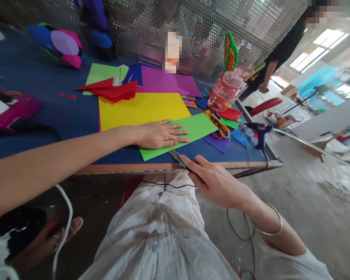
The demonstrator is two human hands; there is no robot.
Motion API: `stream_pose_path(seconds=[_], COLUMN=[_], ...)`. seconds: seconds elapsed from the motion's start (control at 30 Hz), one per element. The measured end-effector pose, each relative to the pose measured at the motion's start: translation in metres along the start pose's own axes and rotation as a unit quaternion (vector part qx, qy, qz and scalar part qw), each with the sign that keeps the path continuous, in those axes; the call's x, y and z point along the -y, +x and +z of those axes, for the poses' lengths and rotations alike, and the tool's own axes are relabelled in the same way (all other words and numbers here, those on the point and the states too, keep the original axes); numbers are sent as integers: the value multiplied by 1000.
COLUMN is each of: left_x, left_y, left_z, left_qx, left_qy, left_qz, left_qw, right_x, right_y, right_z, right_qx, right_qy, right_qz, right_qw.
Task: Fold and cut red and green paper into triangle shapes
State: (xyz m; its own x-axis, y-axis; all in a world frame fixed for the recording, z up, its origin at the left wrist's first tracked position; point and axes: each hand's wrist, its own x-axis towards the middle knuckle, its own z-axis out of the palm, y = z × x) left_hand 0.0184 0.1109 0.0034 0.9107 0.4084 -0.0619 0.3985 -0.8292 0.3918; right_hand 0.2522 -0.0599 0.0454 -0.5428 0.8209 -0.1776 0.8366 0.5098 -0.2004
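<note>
My left hand (159, 135) lies flat, fingers stretched, on a bright green sheet (196, 126) at the table's front edge. Part of that sheet overlaps a large yellow sheet (140, 107). In my right hand (212, 177) is a utility knife (177, 156), its blade pointing up and left at the lower edge of the green sheet. Whether the blade touches the paper I cannot tell. Scissors (221, 128) with yellow and red handles lie by the green sheet's right end.
Red folded paper pieces (116, 91) and a purple sheet (169, 79) lie behind. A pink bottle (224, 91) and a blue glue gun (260, 132) stand to the right. At the left is a magenta iron-like appliance (16, 109). A mesh panel (204, 35) backs the table; a person (286, 46) stands beyond.
</note>
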Motion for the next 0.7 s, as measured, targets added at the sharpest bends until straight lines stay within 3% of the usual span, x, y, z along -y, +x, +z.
stream_pose_path(seconds=[0.7], left_x=[1], left_y=[1], left_z=[0], left_qx=[25], left_qy=[40], left_qz=[4], left_qw=[999], right_x=[5], right_y=[10], right_z=[0], right_qx=[15], right_qy=[6], right_qz=[5], right_qw=[1000])
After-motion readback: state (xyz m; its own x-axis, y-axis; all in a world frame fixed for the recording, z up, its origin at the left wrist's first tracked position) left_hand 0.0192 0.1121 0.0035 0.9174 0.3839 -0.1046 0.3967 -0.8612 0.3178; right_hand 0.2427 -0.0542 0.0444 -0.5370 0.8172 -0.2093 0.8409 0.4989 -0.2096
